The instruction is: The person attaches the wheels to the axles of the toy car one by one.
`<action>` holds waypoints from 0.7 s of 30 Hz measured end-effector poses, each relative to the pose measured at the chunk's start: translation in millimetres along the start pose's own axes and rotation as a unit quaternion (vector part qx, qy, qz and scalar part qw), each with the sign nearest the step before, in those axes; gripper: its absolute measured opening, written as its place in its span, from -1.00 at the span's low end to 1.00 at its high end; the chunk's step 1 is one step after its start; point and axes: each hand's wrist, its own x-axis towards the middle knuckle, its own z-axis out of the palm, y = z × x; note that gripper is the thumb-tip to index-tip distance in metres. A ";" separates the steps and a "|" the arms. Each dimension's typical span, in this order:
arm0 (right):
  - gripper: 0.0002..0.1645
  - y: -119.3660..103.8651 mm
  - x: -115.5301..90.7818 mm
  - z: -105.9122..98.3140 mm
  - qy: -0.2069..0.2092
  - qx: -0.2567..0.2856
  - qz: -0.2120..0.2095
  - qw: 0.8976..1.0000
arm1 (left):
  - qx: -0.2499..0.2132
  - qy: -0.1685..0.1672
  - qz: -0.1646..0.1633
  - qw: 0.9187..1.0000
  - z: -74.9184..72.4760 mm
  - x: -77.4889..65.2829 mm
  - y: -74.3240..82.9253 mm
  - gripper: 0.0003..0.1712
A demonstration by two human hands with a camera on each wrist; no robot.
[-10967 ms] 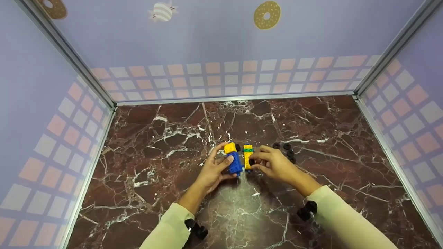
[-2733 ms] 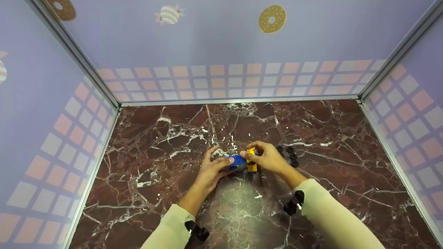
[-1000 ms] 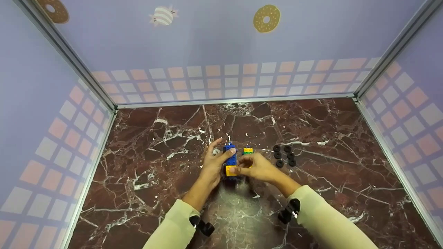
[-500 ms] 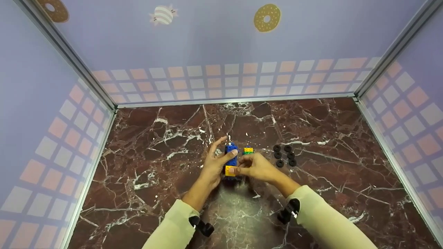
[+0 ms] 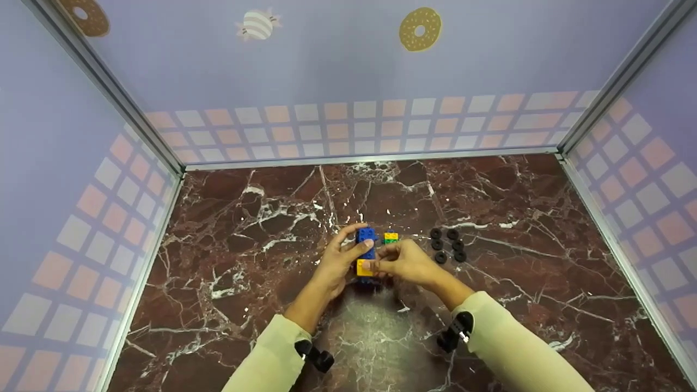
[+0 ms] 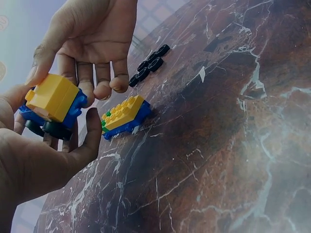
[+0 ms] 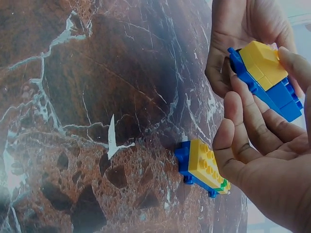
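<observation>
Gripping the blue brick car (image 5: 366, 236) between thumb and fingers (image 5: 347, 232) of my left hand (image 5: 333, 265), I pinch its yellow end block (image 5: 362, 268) with my right hand (image 5: 407, 265). A second brick build (image 5: 391, 238) rests just beyond on the bench (image 5: 245, 305).

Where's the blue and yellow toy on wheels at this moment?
In the head view, the wheeled toy is below the picture's centre, held between the left hand and right hand, left of the green-striped piece.
</observation>
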 end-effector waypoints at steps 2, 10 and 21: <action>-0.63 1.8 0.3 -0.5 0.000 -0.002 -0.004 1.000 | 0.006 -0.005 -0.001 1.000 -1.5 -0.5 0.0 -0.36; -0.63 8.4 0.8 -1.2 0.003 -0.004 -0.010 1.000 | 0.022 -0.027 -0.006 0.999 -4.3 -2.5 1.6 -0.25; -0.52 7.6 0.3 -0.1 0.039 0.001 0.005 0.999 | 0.031 -0.044 -0.007 0.999 -6.4 -3.3 1.4 -0.17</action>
